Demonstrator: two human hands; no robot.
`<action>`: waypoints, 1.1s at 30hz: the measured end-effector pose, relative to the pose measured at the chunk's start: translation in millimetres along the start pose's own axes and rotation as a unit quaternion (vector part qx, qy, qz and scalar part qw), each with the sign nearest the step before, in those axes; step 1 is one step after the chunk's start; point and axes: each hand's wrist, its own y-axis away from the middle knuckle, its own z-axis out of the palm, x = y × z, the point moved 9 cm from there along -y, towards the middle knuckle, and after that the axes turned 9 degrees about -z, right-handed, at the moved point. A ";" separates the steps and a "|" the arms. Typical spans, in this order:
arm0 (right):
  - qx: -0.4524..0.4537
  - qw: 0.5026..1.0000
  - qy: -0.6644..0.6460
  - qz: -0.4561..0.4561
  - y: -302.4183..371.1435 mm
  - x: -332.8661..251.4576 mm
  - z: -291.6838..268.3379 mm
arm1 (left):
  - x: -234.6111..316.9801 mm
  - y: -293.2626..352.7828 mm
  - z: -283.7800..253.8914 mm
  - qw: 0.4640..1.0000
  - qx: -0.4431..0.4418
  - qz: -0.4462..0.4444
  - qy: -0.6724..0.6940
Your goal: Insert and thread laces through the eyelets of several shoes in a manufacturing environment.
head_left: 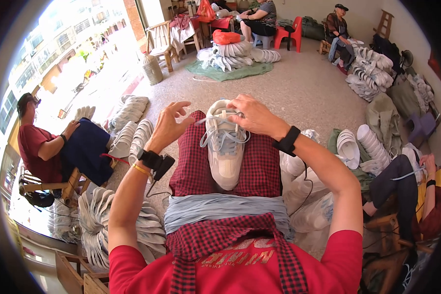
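Note:
A cream-white sneaker (225,166) rests on my lap, its toe towards me, over a red-and-black checked apron (186,166). Pale blue-grey shoelaces (225,141) cross its front and hang in loose loops at both sides. My left hand (169,123) is raised left of the shoe's collar, fingers apart; a lace end passes close to the thumb. At the collar's right side, my right hand (254,116) has its fingers bent together. A small dark spot shows by its fingertips; what they pinch is unclear. A thick bundle of blue-grey laces (225,210) lies across my waist.
Stacked white shoe parts stand left (95,220) and right (348,147) of me. A seated person (41,142) works at left, another person (433,196) at right. Farther off, a shoe pile (230,55) lies on a green cloth (215,74); two more people sit beyond.

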 end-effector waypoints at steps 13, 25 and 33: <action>0.181 0.747 -0.552 0.323 55.4 104.8 -5.4 | -26.7 19.5 30.6 0.997 0.010 -0.005 0.073; 0.223 0.684 -0.596 0.357 77.0 90.6 -48.6 | -12.1 -35.9 112.9 0.973 -0.166 -0.110 0.118; 0.218 0.703 -0.549 0.396 122.2 73.9 -61.2 | 3.1 -41.7 129.6 0.993 -0.068 -0.061 0.075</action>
